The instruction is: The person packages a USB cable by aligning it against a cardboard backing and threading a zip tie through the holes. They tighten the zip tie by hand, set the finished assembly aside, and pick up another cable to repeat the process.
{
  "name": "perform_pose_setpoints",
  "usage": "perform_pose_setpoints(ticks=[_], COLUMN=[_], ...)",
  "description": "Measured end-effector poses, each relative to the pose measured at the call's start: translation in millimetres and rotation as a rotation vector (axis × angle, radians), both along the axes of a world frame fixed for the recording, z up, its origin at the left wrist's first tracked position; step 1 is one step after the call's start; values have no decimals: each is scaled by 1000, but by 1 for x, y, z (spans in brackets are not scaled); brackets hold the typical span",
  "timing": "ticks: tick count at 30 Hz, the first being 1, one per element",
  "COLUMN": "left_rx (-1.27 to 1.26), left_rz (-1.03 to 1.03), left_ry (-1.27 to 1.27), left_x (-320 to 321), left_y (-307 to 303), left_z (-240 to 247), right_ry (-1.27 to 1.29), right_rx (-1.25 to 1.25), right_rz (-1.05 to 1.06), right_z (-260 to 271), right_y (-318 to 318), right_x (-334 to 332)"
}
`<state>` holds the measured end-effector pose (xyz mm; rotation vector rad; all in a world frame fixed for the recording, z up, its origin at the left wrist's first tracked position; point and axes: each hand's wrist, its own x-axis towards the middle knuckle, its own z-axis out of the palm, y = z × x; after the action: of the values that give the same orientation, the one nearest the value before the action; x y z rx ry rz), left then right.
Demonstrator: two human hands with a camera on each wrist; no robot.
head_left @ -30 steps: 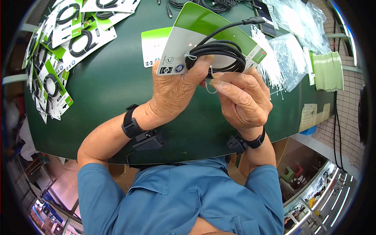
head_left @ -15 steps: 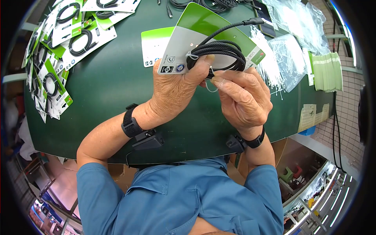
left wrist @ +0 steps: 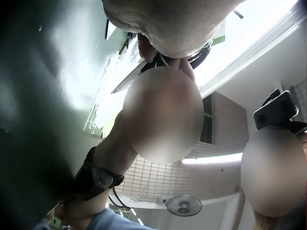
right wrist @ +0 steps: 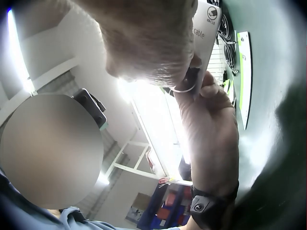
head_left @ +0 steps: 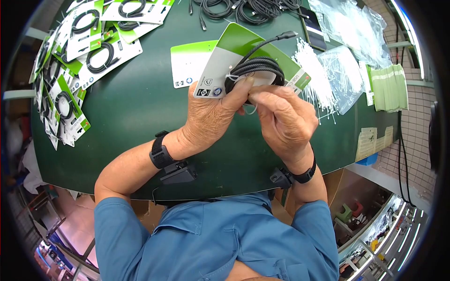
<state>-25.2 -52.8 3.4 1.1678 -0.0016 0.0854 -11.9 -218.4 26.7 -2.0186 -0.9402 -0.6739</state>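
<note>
A green-and-white packaging card is held up over the table, with a coiled black braided USB cable against its front. My left hand grips card and coil together at the lower left, thumb over the cable. With thumb and forefinger, my right hand pinches at the lower part of the coil, where a thin white tie loops below the fingertips. Another white tie circles the coil's left side. One cable plug sticks out to the upper right. The right fingers hide the tie's end.
A matching card lies flat behind the left hand. Carded cables pile up at the left. Loose black cables and a phone lie at the back. Loose white ties, plastic bags and stacked cards are on the right.
Both hands have brought the card and coil lower, closer to the body. The right fingertips have shifted slightly left over the coil's lower edge. Both hands keep their hold.
</note>
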Motion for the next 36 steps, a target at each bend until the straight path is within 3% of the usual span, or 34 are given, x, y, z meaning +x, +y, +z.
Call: perform_pose_setpoints(ticks=[14, 19, 26, 28, 30, 32, 33, 35, 36], left_rx=[20, 121, 40, 61, 47, 63, 63, 66, 94], left_rz=[-33, -66, -32, -23, -8, -20, -44, -104, -135], left_ry=[19, 11, 36, 26, 17, 22, 12, -9, 2], left_x=[-2, -3, 6, 10, 12, 11, 9, 4, 2], left_y=[6, 9, 14, 16, 19, 19, 17, 15, 14], left_z=[-1, 0, -3, 0, 5, 9, 11, 14, 15], right_ry=[-36, 44, 103, -116, -339, 83, 95, 540, 542], right_rx=[-193, -136, -84, 61, 179, 398, 420, 839, 875], right_rz=[15, -1, 71, 31, -164, -411, -432, -257, -282], right_z=[7, 6, 10, 14, 15, 18, 13, -3, -3], right_y=[-2, -1, -2, -13, -33, -56, -66, -79, -74], right_x=[-5, -5, 4, 6, 21, 19, 27, 47, 43])
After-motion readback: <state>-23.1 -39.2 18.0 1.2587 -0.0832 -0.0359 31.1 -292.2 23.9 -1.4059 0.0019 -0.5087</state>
